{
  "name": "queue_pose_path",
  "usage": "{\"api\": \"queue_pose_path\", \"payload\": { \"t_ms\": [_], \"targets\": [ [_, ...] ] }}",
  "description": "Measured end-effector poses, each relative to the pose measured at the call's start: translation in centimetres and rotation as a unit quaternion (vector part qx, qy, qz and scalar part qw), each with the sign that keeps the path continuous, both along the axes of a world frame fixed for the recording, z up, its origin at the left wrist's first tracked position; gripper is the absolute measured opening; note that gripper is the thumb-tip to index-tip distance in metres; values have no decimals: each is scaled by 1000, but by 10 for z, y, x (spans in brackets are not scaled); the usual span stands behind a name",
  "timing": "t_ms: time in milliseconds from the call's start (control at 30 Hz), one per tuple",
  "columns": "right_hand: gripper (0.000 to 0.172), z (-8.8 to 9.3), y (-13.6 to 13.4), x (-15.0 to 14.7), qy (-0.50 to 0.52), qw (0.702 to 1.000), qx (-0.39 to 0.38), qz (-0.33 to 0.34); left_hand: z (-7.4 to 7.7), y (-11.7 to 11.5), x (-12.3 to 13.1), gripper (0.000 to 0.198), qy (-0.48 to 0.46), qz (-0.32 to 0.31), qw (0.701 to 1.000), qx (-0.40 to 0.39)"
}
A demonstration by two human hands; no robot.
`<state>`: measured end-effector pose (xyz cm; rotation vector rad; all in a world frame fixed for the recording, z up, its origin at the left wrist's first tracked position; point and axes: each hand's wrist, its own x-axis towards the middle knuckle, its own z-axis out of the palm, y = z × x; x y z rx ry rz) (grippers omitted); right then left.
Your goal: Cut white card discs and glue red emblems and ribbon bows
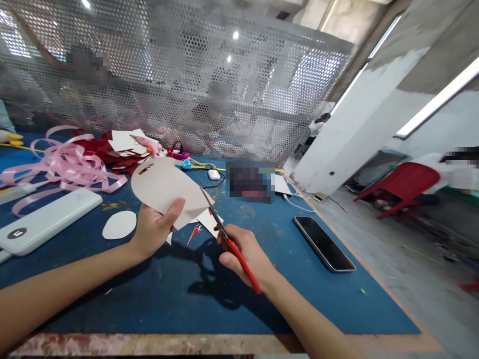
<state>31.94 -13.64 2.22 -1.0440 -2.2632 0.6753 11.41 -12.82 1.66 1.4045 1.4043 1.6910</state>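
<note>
Where the red-handled scissors (243,263) reach the white card (170,189): the right hand (247,249), just right of the white card and nearer, curls around the handles; how far the blades part, I cannot tell.
Left hand (151,227): closed on the white card's near edge, thumb on top, lifting it above the table (149,304).
Offcuts (194,234): small red-and-white scraps lie under the white card.
Cut so far: the far-left end looks rounded already; the edge beside the blades seems left to trim.
Long axis: slants from that rounded end, far left, toward the blades, nearer right.
Pink ribbon (80,160): loosely coiled, left of the white card and beyond.
</note>
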Motion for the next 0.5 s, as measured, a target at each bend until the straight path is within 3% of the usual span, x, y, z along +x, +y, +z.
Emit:
{"api": "queue_pose_path", "payload": {
  "t_ms": [500],
  "targets": [
    [54,-4,-2,2,-38,998,26,-49,6,-1,1,27,5,-32,999,-5]
  ]
}}
